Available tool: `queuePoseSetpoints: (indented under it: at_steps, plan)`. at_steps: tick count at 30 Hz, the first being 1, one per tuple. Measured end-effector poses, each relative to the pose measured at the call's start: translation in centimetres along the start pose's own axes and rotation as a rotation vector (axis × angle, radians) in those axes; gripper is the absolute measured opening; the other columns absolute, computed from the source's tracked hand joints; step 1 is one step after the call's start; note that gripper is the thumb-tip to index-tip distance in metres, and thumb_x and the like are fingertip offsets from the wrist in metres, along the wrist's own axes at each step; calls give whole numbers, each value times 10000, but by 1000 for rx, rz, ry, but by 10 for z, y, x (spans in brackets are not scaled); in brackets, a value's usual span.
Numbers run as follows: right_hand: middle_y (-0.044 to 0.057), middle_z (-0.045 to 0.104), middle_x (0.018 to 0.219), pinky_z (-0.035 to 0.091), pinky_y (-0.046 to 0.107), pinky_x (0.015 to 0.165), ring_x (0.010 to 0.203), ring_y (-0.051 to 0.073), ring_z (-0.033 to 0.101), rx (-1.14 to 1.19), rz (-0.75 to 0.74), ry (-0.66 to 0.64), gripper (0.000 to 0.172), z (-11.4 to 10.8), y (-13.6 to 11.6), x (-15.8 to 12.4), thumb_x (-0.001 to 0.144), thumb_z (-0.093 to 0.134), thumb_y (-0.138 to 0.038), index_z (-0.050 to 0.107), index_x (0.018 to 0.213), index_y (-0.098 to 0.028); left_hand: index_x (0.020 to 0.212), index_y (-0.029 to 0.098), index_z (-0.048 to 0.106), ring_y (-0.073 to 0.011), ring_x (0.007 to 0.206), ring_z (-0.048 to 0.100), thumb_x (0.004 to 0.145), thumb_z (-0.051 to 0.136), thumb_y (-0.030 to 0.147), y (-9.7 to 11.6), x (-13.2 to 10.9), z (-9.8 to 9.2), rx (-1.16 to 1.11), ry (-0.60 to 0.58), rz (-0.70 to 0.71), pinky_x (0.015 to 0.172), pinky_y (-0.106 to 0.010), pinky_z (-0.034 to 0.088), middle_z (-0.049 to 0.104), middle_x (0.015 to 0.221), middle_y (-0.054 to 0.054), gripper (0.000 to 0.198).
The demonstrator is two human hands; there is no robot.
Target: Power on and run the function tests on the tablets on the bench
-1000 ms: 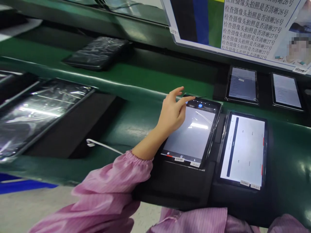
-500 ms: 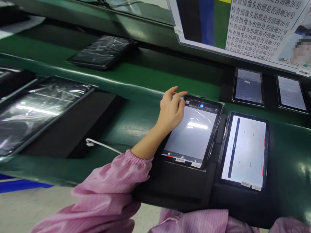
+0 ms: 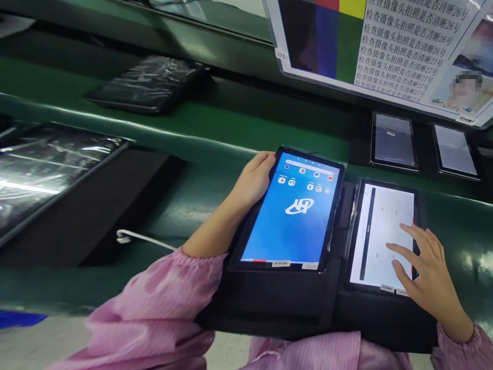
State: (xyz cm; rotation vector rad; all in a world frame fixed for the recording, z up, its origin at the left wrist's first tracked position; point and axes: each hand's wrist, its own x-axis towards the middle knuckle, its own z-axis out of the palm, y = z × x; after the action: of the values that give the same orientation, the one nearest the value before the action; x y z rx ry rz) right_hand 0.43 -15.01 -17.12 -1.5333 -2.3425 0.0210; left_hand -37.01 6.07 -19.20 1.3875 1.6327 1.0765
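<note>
A tablet with a blue home screen (image 3: 292, 216) lies on a black pad (image 3: 285, 298) in front of me, its left side tilted up. My left hand (image 3: 252, 180) grips the tablet's upper left edge, fingers curled around it. Right of it, a second tablet with a white screen (image 3: 379, 234) rests on the same pad. My right hand (image 3: 427, 272) is over that tablet's lower right part, fingers spread, fingertips on or just above the screen. Both arms wear pink sleeves.
Green conveyor surface (image 3: 215, 128) runs across the view. A film-wrapped dark tablet (image 3: 142, 85) lies at the back left, another wrapped one (image 3: 46, 174) at far left. A white cable (image 3: 142, 239) lies near my left arm. Two lit tablets (image 3: 393, 141) sit under a test chart (image 3: 385, 46).
The left tablet's screen went from grey to a blue home screen. My left hand moved from tapping its top to gripping its left edge. My right hand came into view over the right tablet.
</note>
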Motion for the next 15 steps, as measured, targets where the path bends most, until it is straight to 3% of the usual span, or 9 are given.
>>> queuePoseSetpoints:
  at_steps: [4, 9, 12, 15]
  plan:
    - [77, 473, 1531, 319, 606, 1165, 1462, 321, 394, -32, 38, 26, 268, 0, 4, 10, 1083, 489, -279, 640, 1302, -313, 1098, 175, 641, -181, 748, 566, 924, 531, 415, 20, -26, -15, -157, -15, -105, 709, -277, 486, 634, 873, -22, 316]
    - [93, 492, 1513, 362, 628, 1137, 1443, 340, 416, -51, 103, 94, 264, -3, 13, 18, 1096, 469, -304, 647, 1290, -297, 1183, 186, 650, -195, 757, 609, 873, 611, 463, 18, -58, -26, -170, -57, -228, 668, -274, 496, 691, 902, -26, 418]
    - [90, 504, 1504, 386, 640, 1119, 1442, 350, 416, -61, 135, 88, 280, -5, 18, 19, 1098, 449, -299, 652, 1291, -299, 1347, 206, 628, -299, 1046, 692, 804, 661, 611, 11, -75, -34, -119, -86, -323, 925, -414, 579, 741, 1202, -78, 678]
    - [90, 505, 1504, 390, 654, 1123, 1448, 349, 417, -82, 139, 91, 310, -7, 22, 19, 1091, 421, -247, 656, 1288, -293, 1479, 234, 557, -363, 1401, 543, 733, 672, 767, 6, -93, -46, -66, -111, -332, 1228, -525, 414, 587, 1524, -80, 924]
